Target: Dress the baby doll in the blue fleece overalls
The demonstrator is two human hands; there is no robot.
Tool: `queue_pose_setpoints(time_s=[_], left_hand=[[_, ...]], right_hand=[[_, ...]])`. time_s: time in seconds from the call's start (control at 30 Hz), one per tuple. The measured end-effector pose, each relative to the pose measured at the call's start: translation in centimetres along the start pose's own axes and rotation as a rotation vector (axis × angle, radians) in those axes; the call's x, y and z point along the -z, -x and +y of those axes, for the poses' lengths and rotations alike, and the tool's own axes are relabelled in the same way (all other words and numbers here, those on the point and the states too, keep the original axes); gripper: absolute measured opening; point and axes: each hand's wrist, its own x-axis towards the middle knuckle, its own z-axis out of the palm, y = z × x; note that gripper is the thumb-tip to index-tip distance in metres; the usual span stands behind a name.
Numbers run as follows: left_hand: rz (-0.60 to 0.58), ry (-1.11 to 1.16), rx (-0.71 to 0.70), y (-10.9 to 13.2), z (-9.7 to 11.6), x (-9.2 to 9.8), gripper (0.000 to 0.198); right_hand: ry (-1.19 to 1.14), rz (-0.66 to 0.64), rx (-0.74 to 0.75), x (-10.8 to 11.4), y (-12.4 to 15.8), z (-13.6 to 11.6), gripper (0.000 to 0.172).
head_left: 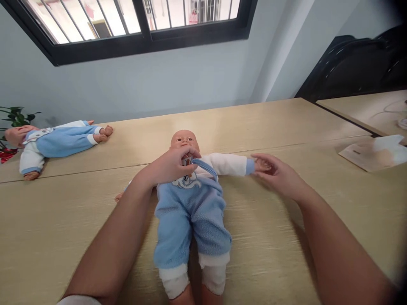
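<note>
A baby doll lies face up on the table, its feet toward me. It wears blue fleece overalls with white cuffs and an animal face on the bib, over a white top. My left hand is at the doll's chest, thumb and fingers closed on the blue strap, which lifts away from the shoulder. My right hand is closed around the doll's hand, with that arm stretched out to the right in a white sleeve. My left forearm hides most of the doll's other arm.
Another doll in a similar blue and white outfit lies at the far left, near a potted plant. A clear plastic packet rests on the wooden table at right. Beyond are a barred window and black chairs.
</note>
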Motion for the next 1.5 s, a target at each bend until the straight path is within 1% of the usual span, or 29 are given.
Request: queue_pose_setpoints(time_s=[0.03,0.1,0.13,0.17,0.23,0.3,0.33,0.4,0.43,0.5,0.53,0.6,0.67,0.7,0.73,0.8,0.87,0.9,0.93,0.97,1.03,1.1,1.2,1.27,1.3,1.4,1.43,1.47,1.5], left_hand=[[-0.014,-0.039,0.015,0.0,-0.1,-0.1,0.032],[-0.02,-0.105,0.047,0.0,-0.3,-0.3,0.031],[-0.015,-0.127,0.058,-0.1,-0.4,-0.5,0.029],[-0.008,-0.14,0.062,-0.2,-0.5,-0.7,0.027],[0.018,-0.136,0.038,-0.4,-0.7,-0.9,0.023],[0.068,-0.116,-0.047,-0.5,-0.7,-1.1,0.019],[0.104,-0.11,-0.1,-0.5,-0.7,-1.1,0.019],[0.18,-0.118,-0.192,-0.4,-0.6,-1.1,0.019],[0.214,-0.128,-0.211,-0.3,-0.6,-1.1,0.02],[0.235,-0.133,-0.189,0.0,-0.4,-1.1,0.024],[0.211,-0.125,-0.157,0.1,-0.4,-1.1,0.029],[0.102,-0.114,-0.085,0.2,-0.4,-1.3,0.036],[-0.006,-0.132,-0.045,0.1,-0.5,-1.4,0.03],[-0.026,-0.148,-0.046,0.0,-0.5,-1.5,0.025],[-0.017,-0.163,-0.065,-0.1,-0.6,-1.5,0.021],[0.094,-0.19,-0.146,-0.4,-0.7,-1.7,0.017],[0.239,-0.24,-0.246,-0.6,-0.6,-1.8,0.025],[0.289,-0.276,-0.284,-0.6,-0.5,-1.9,0.027],[0.31,-0.312,-0.309,-0.5,-0.4,-2.0,0.027],[0.299,-0.342,-0.318,-0.4,-0.3,-2.1,0.025],[0.215,-0.38,-0.29,-0.1,0.1,-2.4,0.023],[0.139,-0.43,-0.238,0.0,0.4,-2.9,0.028],[0.125,-0.532,-0.206,-0.3,1.1,-3.8,0.032],[0.117,-0.549,-0.209,-0.9,1.7,-4.1,0.033],[0.081,-0.555,-0.206,-1.3,2.0,-4.0,0.031],[-0.115,-0.631,-0.16,-2.8,3.0,-3.4,0.019],[-0.156,-0.663,-0.147,-3.2,3.2,-3.1,0.017],[-0.159,-0.694,-0.141,-3.5,3.5,-2.9,0.017],[-0.131,-0.721,-0.145,-3.6,3.7,-2.7,0.02]], right_hand=[[-0.058,0.041,-0.011,-0.4,0.0,-0.1,0.071],[-0.196,0.152,-0.018,-1.9,-0.1,-0.7,0.091],[-0.271,0.205,-0.017,-3.0,-0.2,-1.1,0.095],[-0.338,0.248,-0.015,-4.1,-0.4,-1.6,0.093],[-0.408,0.302,-0.008,-6.2,-0.7,-2.8,0.077],[-0.373,0.329,0.006,-7.8,-1.3,-4.2,0.063],[-0.327,0.342,0.028,-8.2,-1.7,-4.8,0.06],[-0.207,0.349,0.1,-8.6,-2.7,-6.0,0.056],[-0.145,0.336,0.147,-8.7,-3.2,-6.5,0.054],[-0.056,0.304,0.23,-8.7,-4.1,-7.0,0.049],[-0.042,0.299,0.252,-8.8,-4.4,-7.0,0.047],[-0.079,0.311,0.244,-8.9,-4.8,-6.3,0.049],[-0.165,0.346,0.185,-9.0,-4.7,-5.1,0.052],[-0.213,0.361,0.152,-8.9,-4.5,-4.4,0.054],[-0.258,0.369,0.124,-8.8,-4.3,-3.7,0.054],[-0.323,0.369,0.088,-8.4,-3.8,-2.8,0.053],[-0.332,0.357,0.081,-8.2,-3.5,-2.5,0.052],[-0.321,0.357,0.087,-8.2,-3.4,-2.5,0.053],[-0.307,0.357,0.097,-8.2,-3.3,-2.6,0.054],[-0.295,0.358,0.11,-8.3,-3.2,-2.8,0.054],[-0.282,0.357,0.144,-8.5,-3.2,-3.1,0.053],[-0.275,0.353,0.179,-8.6,-3.1,-3.4,0.047],[-0.291,0.357,0.214,-8.8,-2.9,-3.6,0.042],[-0.316,0.353,0.21,-8.9,-2.9,-3.6,0.042],[-0.329,0.35,0.21,-9.0,-2.9,-3.6,0.041],[-0.374,0.339,0.232,-9.1,-2.9,-3.4,0.038],[-0.386,0.338,0.241,-9.1,-2.8,-3.3,0.037],[-0.391,0.335,0.242,-9.1,-2.8,-3.3,0.036],[-0.392,0.331,0.237,-9.1,-2.7,-3.3,0.036]])
